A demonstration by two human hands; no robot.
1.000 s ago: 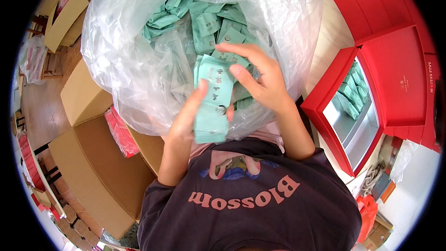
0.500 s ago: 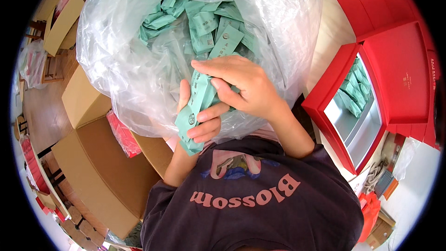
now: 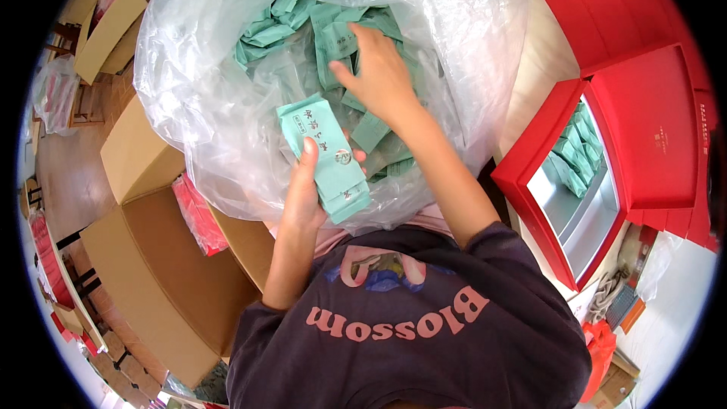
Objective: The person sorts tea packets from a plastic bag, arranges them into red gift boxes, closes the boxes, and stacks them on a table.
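My left hand [image 3: 306, 188] grips a green packet [image 3: 324, 153], its printed face turned up, in front of the big clear plastic bag [image 3: 219, 129]. It may be more than one packet together; I cannot tell. Inside the bag lie many loose green packets [image 3: 274, 27]. My right hand [image 3: 377, 76] reaches into the bag above them, thumb and forefinger apart, with nothing seen between them. The other fingers of that hand are partly hidden.
To the right stands an open red gift box [image 3: 560, 251] with green packets [image 3: 578, 153] in its far part. An open brown carton [image 3: 163, 288] is at the left, with a red plastic-wrapped pack [image 3: 198, 213] beside it. Further red boxes [image 3: 598, 7] lie at the upper right.
My right hand has let go of the packet in my left hand and moved up into the bag. My left hand has turned that packet so its printed face shows.
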